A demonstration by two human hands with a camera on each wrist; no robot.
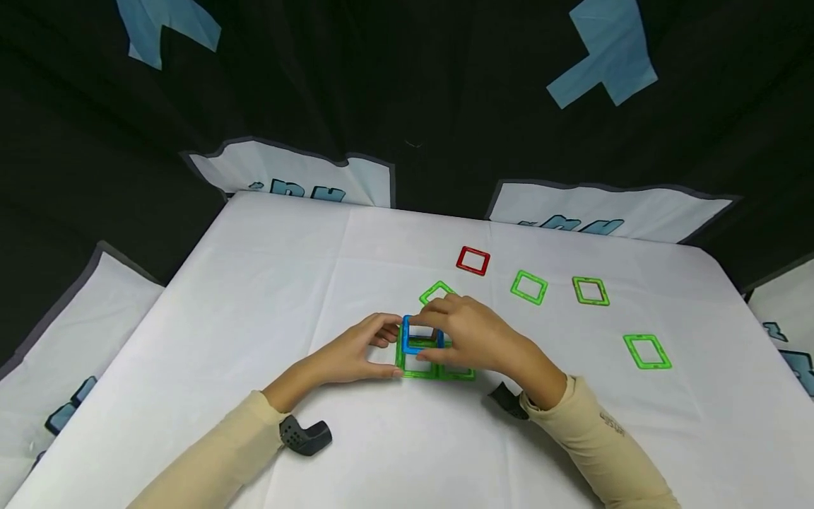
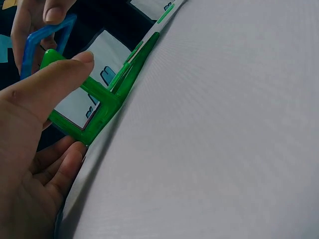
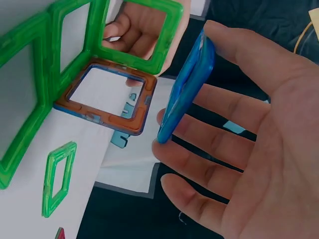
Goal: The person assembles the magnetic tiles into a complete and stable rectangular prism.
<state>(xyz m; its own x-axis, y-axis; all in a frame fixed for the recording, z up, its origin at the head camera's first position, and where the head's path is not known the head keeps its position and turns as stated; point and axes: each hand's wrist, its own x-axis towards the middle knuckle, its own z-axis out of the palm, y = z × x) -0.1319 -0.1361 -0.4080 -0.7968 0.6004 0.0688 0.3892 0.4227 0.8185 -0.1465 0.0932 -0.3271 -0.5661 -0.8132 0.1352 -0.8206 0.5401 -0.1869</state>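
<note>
A square blue magnetic tile frame (image 3: 187, 92) is pinched between the thumb and fingers of my right hand (image 1: 473, 332). It is held tilted above two green square tiles (image 1: 420, 375) lying side by side on the table. At their left, a green tile (image 3: 170, 40) stands upright, and my left hand (image 1: 362, 350) grips it with the thumb on one edge and fingers behind. An orange tile (image 3: 89, 115) stands at the back, touching the green ones. In the right wrist view the blue tile is apart from the orange one.
Loose on the white table lie a red tile frame (image 1: 470, 271) and several green ones, including one at the far right (image 1: 655, 366). Another green tile (image 1: 429, 290) lies partly behind my right hand. Black cloth (image 1: 407, 106) hangs beyond the table's back edge.
</note>
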